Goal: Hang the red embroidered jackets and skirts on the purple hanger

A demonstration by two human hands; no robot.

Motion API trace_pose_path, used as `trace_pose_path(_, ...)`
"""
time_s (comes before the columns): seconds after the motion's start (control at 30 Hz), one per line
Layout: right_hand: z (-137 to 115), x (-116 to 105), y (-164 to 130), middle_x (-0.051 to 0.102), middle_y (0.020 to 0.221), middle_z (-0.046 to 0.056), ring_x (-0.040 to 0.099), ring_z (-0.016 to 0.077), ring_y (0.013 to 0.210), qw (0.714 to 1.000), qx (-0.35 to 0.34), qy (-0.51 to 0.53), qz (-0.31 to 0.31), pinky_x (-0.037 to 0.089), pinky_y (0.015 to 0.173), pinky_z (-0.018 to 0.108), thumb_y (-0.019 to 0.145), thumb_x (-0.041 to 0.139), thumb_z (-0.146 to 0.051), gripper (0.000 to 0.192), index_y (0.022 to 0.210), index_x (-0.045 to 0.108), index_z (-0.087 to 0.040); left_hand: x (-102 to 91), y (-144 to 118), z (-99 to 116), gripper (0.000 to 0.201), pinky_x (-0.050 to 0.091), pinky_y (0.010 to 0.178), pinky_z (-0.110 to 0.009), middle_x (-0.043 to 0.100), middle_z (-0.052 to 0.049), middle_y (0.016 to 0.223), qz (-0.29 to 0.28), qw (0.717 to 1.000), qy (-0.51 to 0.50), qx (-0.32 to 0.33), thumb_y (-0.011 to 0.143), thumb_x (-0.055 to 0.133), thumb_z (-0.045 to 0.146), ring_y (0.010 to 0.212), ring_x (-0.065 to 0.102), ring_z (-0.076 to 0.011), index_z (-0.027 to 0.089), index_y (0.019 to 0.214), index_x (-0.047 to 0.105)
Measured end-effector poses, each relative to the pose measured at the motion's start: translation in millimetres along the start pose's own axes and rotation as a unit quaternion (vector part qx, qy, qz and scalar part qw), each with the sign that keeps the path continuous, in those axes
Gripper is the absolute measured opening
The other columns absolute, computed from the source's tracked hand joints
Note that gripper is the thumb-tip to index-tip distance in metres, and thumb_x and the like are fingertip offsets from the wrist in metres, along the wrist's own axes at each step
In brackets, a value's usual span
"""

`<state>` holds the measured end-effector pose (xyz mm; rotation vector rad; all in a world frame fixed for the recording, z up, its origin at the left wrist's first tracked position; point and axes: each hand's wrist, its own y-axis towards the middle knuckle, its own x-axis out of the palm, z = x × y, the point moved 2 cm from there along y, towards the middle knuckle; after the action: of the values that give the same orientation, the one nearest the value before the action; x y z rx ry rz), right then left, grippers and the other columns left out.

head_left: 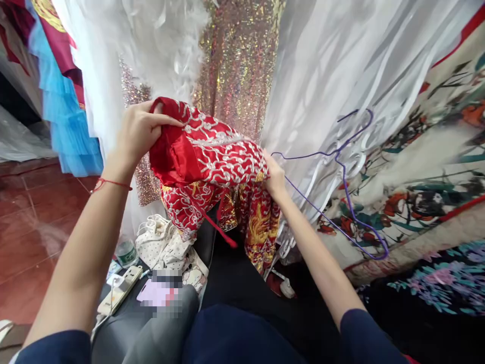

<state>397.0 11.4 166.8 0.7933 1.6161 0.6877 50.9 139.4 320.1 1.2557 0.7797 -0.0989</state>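
A red embroidered garment (231,156) with silvery-white scrollwork and gold patterns is stretched between my two hands. At its open left end, where shiny red lining shows, my left hand (142,129) pinches the edge. My right hand (275,178) is closed around the opposite end, its fingertips mostly hidden. A purple wire hanger (343,187) reaches out to the right from beside my right hand; whether that hand also grips it I cannot tell. The lower part of the garment hangs toward my lap, with a red cord (220,227) dangling from it.
White gowns (318,76) and a sequined gold dress (242,65) hang ahead. On the dark seat at left lie a power strip (120,290), a blurred phone (159,293), dotted cream cloth (161,245) and a bottle (126,253). Patterned fabric (417,197) hangs at right.
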Motion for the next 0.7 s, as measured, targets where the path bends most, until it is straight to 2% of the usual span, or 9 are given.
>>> trace_pose_path(0.07, -11.5, -3.6, 45.4, 0.044, 0.157, 0.011, 0.045, 0.0273, 0.145, 1.0, -0.023, -0.008, 0.01, 0.045, 0.114, 0.046, 0.099, 0.041, -0.013, 0.06, 0.158, 0.033, -0.021, -8.5, -11.5, -17.0, 0.052, 0.044, 0.089, -0.027, 0.054, -0.004, 0.08, 0.063, 0.998, 0.019, -0.014, 0.104, 0.029, 0.034, 0.076, 0.047, -0.011, 0.017, 0.108, 0.078)
trace_pose_path(0.13, -31.7, -6.0, 80.8, 0.041, 0.159, 0.009, 0.041, 0.0263, 0.147, 0.999, -0.046, -0.013, 0.025, 0.043, 0.115, 0.047, 0.1, 0.04, -0.012, 0.065, 0.161, 0.023, -0.023, -15.9, -30.4, -33.2, 0.054, 0.045, 0.085, -0.028, 0.061, -0.006, 0.09, 0.139, 0.989, 0.041, -0.033, 0.105, 0.026, 0.032, 0.08, 0.05, -0.0125, 0.02, 0.108, 0.078)
trace_pose_path(0.23, -74.7, -1.5, 102.8, 0.04, 0.16, 0.008, 0.037, 0.023, 0.149, 0.996, -0.077, -0.003, 0.034, 0.04, 0.118, 0.045, 0.101, 0.037, -0.014, 0.067, 0.163, 0.014, -0.022, -21.8, -74.7, -53.4, 0.05, 0.046, 0.078, -0.029, 0.062, -0.005, 0.083, 0.191, 0.972, 0.09, -0.103, 0.1, 0.031, 0.027, 0.074, 0.048, -0.015, 0.023, 0.106, 0.08)
trace_pose_path(0.3, -105.7, 9.2, 97.2, 0.043, 0.159, 0.006, 0.038, 0.0198, 0.149, 0.993, -0.12, 0.02, 0.001, 0.038, 0.119, 0.042, 0.1, 0.037, -0.014, 0.067, 0.163, 0.017, -0.022, -20.3, -112.7, -64.6, 0.044, 0.047, 0.074, -0.029, 0.056, -0.003, 0.07, 0.142, 0.965, 0.117, -0.187, 0.092, 0.039, 0.021, 0.067, 0.044, -0.0164, 0.027, 0.104, 0.081)
trace_pose_path(0.4, -141.5, 29.6, 71.3, 0.047, 0.156, 0.002, 0.043, 0.0185, 0.145, 0.972, -0.197, 0.046, -0.123, 0.041, 0.117, 0.039, 0.093, 0.044, -0.012, 0.071, 0.16, 0.029, -0.025, -9.0, -169.5, -80.3, 0.044, 0.051, 0.077, -0.034, 0.062, -0.004, 0.071, 0.018, 0.945, 0.121, -0.303, 0.076, 0.045, 0.014, 0.068, 0.052, -0.0195, 0.025, 0.094, 0.082)
trace_pose_path(0.47, -152.5, 37.9, 53.5, 0.047, 0.157, 0.003, 0.045, 0.0215, 0.143, 0.955, -0.22, 0.043, -0.196, 0.046, 0.112, 0.041, 0.086, 0.052, -0.011, 0.074, 0.157, 0.037, -0.027, 4.2, -196.6, -91.7, 0.042, 0.053, 0.082, -0.037, 0.069, -0.007, 0.078, -0.066, 0.93, 0.077, -0.353, 0.074, 0.044, 0.012, 0.075, 0.06, -0.0227, 0.022, 0.091, 0.081)
trace_pose_path(0.53, -155.5, 39.5, 41.8, 0.042, 0.16, 0.006, 0.046, 0.0265, 0.142, 0.946, -0.227, 0.029, -0.231, 0.049, 0.108, 0.044, 0.079, 0.058, -0.011, 0.079, 0.155, 0.041, -0.026, 18.9, -210.0, -101.5, 0.04, 0.054, 0.088, -0.039, 0.073, -0.011, 0.088, -0.123, 0.92, 0.039, -0.37, 0.074, 0.044, 0.013, 0.086, 0.066, -0.0261, 0.018, 0.092, 0.079)
trace_pose_path(0.63, -155.5, 35.9, 33.9, 0.034, 0.164, 0.01, 0.044, 0.0334, 0.143, 0.937, -0.253, 0.01, -0.24, 0.046, 0.11, 0.049, 0.075, 0.065, -0.015, 0.084, 0.155, 0.041, -0.025, 36.1, -207.3, -104.1, 0.04, 0.052, 0.098, -0.045, 0.072, -0.018, 0.107, -0.107, 0.929, 0.041, -0.351, 0.081, 0.042, 0.021, 0.105, 0.067, -0.0308, 0.013, 0.105, 0.073)
trace_pose_path(0.7, -155.7, 34.7, 31.0, 0.032, 0.165, 0.011, 0.04, 0.0357, 0.145, 0.933, -0.273, 0.006, -0.234, 0.04, 0.114, 0.052, 0.078, 0.068, -0.022, 0.082, 0.156, 0.041, -0.025, 44.7, -197.5, -92.9, 0.041, 0.048, 0.105, -0.047, 0.07, -0.02, 0.116, -0.093, 0.945, 0.024, -0.313, 0.087, 0.041, 0.027, 0.113, 0.064, -0.0308, 0.013, 0.112, 0.069)
